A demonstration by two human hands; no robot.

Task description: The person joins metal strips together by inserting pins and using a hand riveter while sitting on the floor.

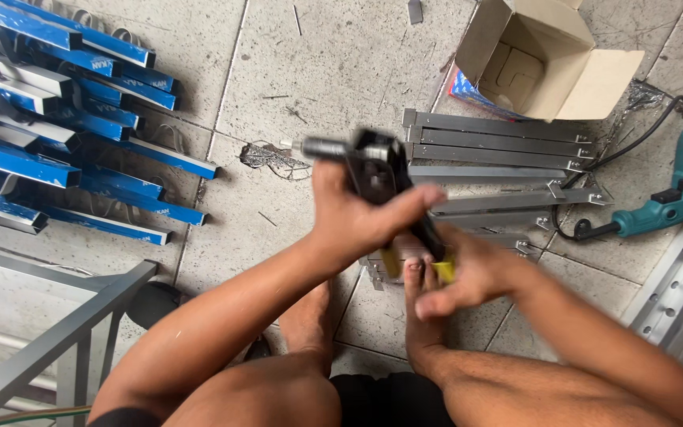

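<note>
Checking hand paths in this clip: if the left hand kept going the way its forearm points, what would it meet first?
Probably the stack of grey metal channel pieces on the tiled floor, up and right of the left hand gripping the black hand riveter; depth is unclear.

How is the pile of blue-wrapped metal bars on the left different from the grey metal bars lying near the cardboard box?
The blue-wrapped bars carry blue film; the grey bars are bare metal. The blue-wrapped bars lie heaped and slanted in a large pile, while the grey bars lie in a smaller, flatter row, mostly parallel. The grey bars show small brackets at their right ends; I see none on the blue-wrapped ones. Both are long profiles on the tiled floor.
</note>
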